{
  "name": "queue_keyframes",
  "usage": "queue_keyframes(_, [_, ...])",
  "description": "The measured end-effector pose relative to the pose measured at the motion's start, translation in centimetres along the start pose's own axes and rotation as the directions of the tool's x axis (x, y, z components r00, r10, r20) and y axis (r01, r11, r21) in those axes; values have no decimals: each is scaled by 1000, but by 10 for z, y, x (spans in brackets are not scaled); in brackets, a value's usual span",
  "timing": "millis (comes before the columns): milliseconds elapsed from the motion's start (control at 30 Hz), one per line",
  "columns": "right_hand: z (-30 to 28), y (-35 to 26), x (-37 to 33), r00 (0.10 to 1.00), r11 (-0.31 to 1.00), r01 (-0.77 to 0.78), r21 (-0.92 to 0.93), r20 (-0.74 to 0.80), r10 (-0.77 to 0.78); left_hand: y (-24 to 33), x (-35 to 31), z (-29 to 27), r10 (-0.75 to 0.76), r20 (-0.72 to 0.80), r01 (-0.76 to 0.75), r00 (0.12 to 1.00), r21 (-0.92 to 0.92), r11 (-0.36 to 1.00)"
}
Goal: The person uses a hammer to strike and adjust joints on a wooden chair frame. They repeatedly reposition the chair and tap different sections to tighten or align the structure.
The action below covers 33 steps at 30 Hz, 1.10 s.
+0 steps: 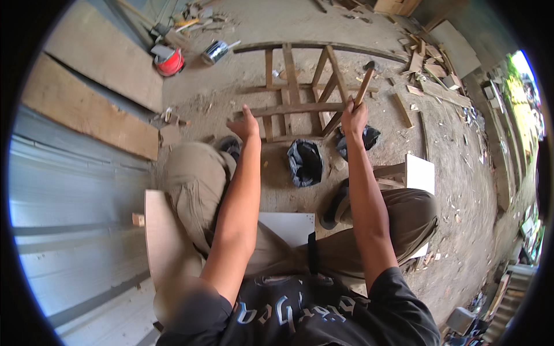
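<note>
My right hand (354, 119) is closed round the wooden handle of a hammer (363, 86), its dark head pointing up and away from me. That hand is beside the right end of a wooden rail (300, 109). At the rail's left end, my left hand (247, 125) has its thumb raised and its fingers apart; whether it touches the wood I cannot tell. The rail is part of, or lies across, a wooden frame (290, 75) of bars and slanted legs on the ground in front of me.
Two black plastic bags (305, 163) stand open between my feet. A white-topped stool (420, 173) is by my right knee. Far left are a red bucket (169, 62) and a metal can (214, 52). Scrap wood (435, 66) is heaped far right; boards (86, 109) lean on the left.
</note>
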State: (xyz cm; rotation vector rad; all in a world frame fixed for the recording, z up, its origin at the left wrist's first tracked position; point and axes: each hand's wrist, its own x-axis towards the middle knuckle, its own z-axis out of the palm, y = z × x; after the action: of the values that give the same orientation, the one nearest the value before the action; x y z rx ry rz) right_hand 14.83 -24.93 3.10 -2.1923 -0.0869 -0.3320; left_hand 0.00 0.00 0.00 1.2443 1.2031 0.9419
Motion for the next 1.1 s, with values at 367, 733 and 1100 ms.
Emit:
queue_keyframes(367, [-52, -106, -113, 793, 975, 168, 143, 568, -220, 185, 106, 64, -255, 894, -924, 368, 382, 9])
queue_keyframes(733, [-56, -138, -173, 787, 994, -4, 110, 614, -65, 52, 74, 2, -391, 920, -951, -39, 86, 297])
queue_keyframes(1100, [-73, -196, -164, 823, 973, 28, 228, 547, -152, 44, 57, -2, -237, 966, -959, 103, 159, 233])
